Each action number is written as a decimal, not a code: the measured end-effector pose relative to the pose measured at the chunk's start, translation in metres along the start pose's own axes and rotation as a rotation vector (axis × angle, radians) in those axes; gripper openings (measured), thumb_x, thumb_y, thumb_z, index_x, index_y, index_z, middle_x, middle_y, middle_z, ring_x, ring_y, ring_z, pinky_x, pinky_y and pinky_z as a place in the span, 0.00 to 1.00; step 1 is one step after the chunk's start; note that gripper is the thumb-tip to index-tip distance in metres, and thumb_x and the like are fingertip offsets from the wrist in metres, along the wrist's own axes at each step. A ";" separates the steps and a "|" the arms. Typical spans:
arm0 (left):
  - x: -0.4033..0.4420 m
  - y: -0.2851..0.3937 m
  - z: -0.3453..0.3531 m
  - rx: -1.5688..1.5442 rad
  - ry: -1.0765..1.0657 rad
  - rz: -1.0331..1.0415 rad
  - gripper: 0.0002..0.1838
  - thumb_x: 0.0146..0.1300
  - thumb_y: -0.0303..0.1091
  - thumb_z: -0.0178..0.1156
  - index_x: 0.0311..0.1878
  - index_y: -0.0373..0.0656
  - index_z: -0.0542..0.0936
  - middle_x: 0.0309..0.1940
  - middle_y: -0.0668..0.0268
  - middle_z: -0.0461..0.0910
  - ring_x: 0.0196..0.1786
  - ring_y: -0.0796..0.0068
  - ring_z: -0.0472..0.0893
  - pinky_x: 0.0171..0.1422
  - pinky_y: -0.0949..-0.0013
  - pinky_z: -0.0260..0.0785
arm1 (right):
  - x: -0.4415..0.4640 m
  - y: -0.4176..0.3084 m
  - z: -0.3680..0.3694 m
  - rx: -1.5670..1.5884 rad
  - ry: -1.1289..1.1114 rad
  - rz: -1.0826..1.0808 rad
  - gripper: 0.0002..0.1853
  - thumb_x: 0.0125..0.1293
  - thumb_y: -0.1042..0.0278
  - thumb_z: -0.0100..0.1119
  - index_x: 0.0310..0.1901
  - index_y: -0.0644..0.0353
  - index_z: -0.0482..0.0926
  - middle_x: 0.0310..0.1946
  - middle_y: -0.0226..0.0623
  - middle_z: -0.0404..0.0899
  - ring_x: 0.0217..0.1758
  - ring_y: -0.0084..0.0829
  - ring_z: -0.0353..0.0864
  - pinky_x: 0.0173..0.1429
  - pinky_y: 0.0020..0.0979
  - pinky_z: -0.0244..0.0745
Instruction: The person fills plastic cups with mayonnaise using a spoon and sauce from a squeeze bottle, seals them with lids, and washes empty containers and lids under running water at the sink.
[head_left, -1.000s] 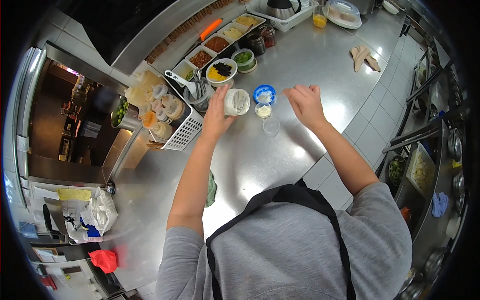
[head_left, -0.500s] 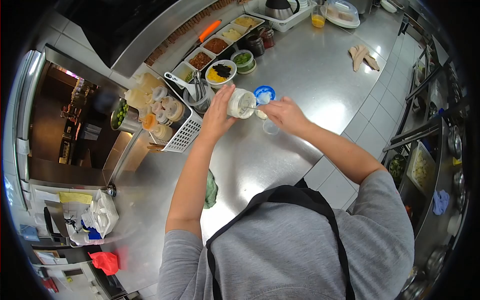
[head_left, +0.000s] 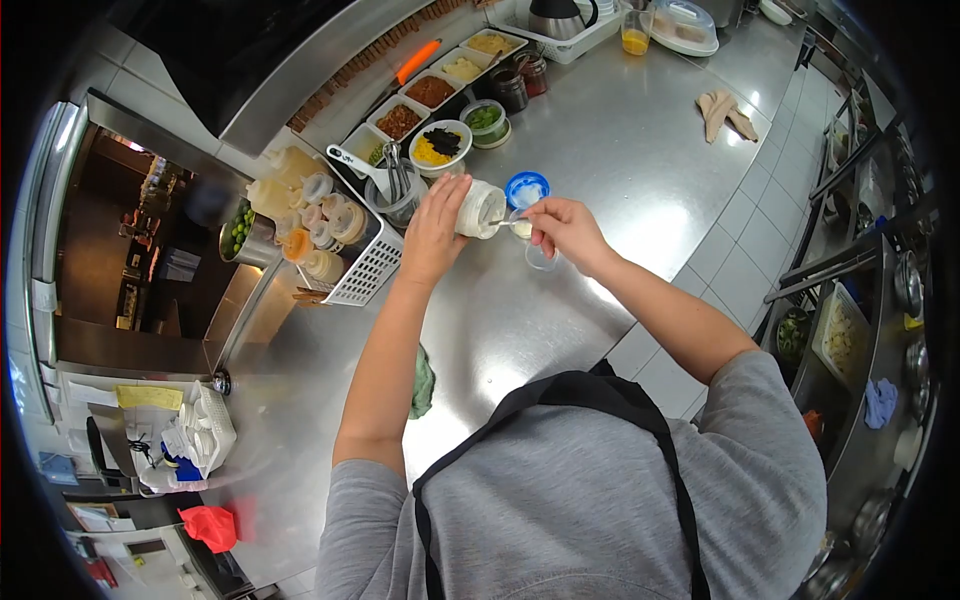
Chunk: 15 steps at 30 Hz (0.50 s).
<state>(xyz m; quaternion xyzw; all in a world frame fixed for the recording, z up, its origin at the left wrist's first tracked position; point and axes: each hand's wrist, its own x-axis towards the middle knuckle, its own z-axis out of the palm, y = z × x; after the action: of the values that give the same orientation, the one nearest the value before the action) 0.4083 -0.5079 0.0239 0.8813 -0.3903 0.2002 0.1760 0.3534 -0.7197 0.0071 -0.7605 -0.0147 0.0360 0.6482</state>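
Note:
My left hand is wrapped round a clear jar coated inside with something white, tilted with its mouth toward the right. In my closed right hand is a spoon, its bowl end at the jar's mouth. Just beyond lies a blue lid, upturned, with a pale inside. Below the right fingers stands a small clear plastic cup. A little pale content shows beside the spoon, partly hidden by the fingers.
A white basket of squeeze bottles stands left of the jar. Behind it are a tub with whisks, a bowl of yellow and black food, and topping trays. A green cloth lies near my body.
The right hand has shifted slightly left and turned, and the spoon has moved a little at the jar's mouth. The jar has tipped slightly in my left hand.

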 end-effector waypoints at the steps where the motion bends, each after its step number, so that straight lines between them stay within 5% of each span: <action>1: -0.002 0.000 0.001 0.015 0.007 -0.015 0.48 0.31 0.21 0.68 0.63 0.47 0.59 0.58 0.61 0.64 0.63 0.59 0.62 0.64 0.62 0.60 | 0.001 0.010 0.001 0.347 -0.050 0.140 0.08 0.62 0.71 0.49 0.37 0.64 0.77 0.21 0.30 0.73 0.20 0.18 0.68 0.26 0.20 0.65; 2: -0.003 -0.001 0.003 0.031 0.016 -0.029 0.48 0.31 0.21 0.67 0.63 0.47 0.59 0.58 0.61 0.64 0.63 0.60 0.62 0.63 0.62 0.60 | 0.003 0.019 0.001 0.694 -0.100 0.278 0.08 0.62 0.71 0.49 0.38 0.64 0.76 0.21 0.30 0.71 0.21 0.17 0.67 0.27 0.19 0.64; 6: -0.010 -0.001 0.010 0.019 0.028 -0.071 0.49 0.32 0.21 0.68 0.63 0.48 0.58 0.58 0.62 0.64 0.63 0.59 0.62 0.64 0.62 0.60 | -0.004 0.017 0.000 0.848 -0.040 0.382 0.09 0.63 0.69 0.49 0.39 0.63 0.76 0.21 0.29 0.70 0.20 0.18 0.65 0.27 0.19 0.63; 12: -0.022 -0.011 0.016 -0.015 0.081 -0.246 0.50 0.34 0.24 0.70 0.65 0.48 0.56 0.58 0.59 0.64 0.62 0.56 0.62 0.63 0.60 0.60 | -0.004 0.038 -0.027 0.597 0.115 0.203 0.08 0.64 0.70 0.47 0.40 0.60 0.76 0.24 0.29 0.74 0.23 0.16 0.70 0.29 0.18 0.66; 14: -0.022 -0.010 0.015 -0.010 0.088 -0.272 0.51 0.34 0.25 0.71 0.65 0.48 0.55 0.57 0.57 0.64 0.62 0.54 0.62 0.62 0.60 0.60 | -0.007 0.039 -0.032 0.070 0.202 0.000 0.10 0.62 0.77 0.45 0.42 0.60 0.75 0.27 0.30 0.75 0.26 0.19 0.72 0.30 0.22 0.65; 15: -0.021 -0.009 0.015 -0.011 0.088 -0.270 0.51 0.34 0.25 0.71 0.65 0.48 0.55 0.57 0.57 0.64 0.62 0.54 0.62 0.62 0.60 0.60 | -0.007 0.045 -0.033 0.069 0.204 0.000 0.10 0.62 0.77 0.45 0.42 0.60 0.75 0.27 0.30 0.75 0.26 0.19 0.72 0.30 0.22 0.65</action>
<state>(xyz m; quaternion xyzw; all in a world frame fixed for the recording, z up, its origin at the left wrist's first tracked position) 0.4054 -0.4966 -0.0008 0.9151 -0.2613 0.2109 0.2232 0.3476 -0.7598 -0.0323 -0.7373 0.0528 -0.0411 0.6723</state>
